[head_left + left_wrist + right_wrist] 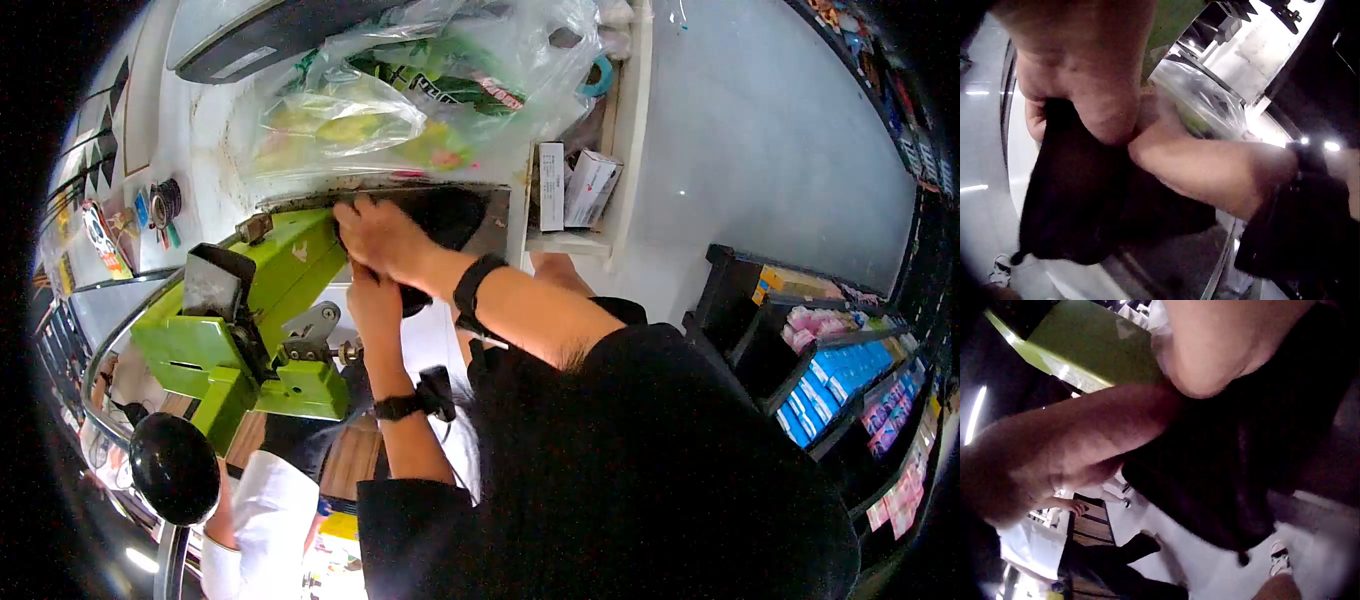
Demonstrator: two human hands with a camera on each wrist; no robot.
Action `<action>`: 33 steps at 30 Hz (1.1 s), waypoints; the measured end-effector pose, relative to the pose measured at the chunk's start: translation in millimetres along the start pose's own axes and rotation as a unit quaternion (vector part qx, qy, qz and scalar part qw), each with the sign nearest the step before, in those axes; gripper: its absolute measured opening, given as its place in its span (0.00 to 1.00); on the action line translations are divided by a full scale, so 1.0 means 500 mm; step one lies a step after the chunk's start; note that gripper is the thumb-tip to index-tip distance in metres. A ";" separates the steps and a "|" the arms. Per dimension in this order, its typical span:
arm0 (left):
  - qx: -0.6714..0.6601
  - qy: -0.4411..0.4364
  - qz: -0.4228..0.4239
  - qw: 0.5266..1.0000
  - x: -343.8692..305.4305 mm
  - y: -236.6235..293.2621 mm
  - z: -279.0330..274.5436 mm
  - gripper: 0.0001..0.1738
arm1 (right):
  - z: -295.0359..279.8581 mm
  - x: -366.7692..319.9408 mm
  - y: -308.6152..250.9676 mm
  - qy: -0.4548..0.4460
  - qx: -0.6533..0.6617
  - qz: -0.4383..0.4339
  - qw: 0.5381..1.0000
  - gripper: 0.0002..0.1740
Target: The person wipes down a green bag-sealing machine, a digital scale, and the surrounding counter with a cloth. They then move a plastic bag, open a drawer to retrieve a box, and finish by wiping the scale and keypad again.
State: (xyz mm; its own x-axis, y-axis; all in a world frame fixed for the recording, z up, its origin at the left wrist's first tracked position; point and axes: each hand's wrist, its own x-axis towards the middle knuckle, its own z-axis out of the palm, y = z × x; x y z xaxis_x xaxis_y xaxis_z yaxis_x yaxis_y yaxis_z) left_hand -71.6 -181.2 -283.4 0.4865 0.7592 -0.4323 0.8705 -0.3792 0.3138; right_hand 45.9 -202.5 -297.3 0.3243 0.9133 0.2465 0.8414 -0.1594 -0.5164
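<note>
A piece of soft black cloth (450,215) lies at the end of a lime-green machine (285,262) that looks like a sewing machine. My right hand (385,240) grips it with bent fingers close against the machine's arm. Just below, my left hand (374,298) holds the cloth, its fingertips mostly hidden. In the left wrist view the black cloth (1085,194) hangs from under my left hand (1085,94), with a small nub at one corner. The right wrist view shows the cloth (1222,469) spread below both hands.
Clear plastic bags (400,110) with colourful packets lie beyond the hands. A drawer-like tray (628,130) holds small white boxes (590,190) and a teal tape roll (597,77). A black round part (175,468) stands near the machine. A person in white (1035,547) is further off.
</note>
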 end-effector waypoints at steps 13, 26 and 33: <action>-0.040 -0.007 0.001 0.999 0.044 0.078 -0.037 0.29 | 0.007 0.035 0.043 -0.021 -0.032 0.025 0.999 0.05; -0.098 -0.015 0.008 0.995 -0.108 0.068 -0.009 0.32 | -0.061 -0.130 0.016 -0.051 0.013 0.050 0.997 0.10; 0.000 0.037 0.070 0.997 0.060 0.019 -0.007 0.32 | -0.013 0.016 0.037 0.011 -0.004 0.036 0.999 0.16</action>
State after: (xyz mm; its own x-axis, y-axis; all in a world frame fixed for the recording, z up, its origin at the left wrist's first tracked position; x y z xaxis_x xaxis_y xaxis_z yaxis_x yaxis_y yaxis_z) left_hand -48.9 -160.3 -290.2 0.5971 0.7355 -0.3201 0.7938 -0.4843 0.3678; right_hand 67.0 -200.6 -299.8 0.3938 0.8910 0.2258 0.8186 -0.2282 -0.5270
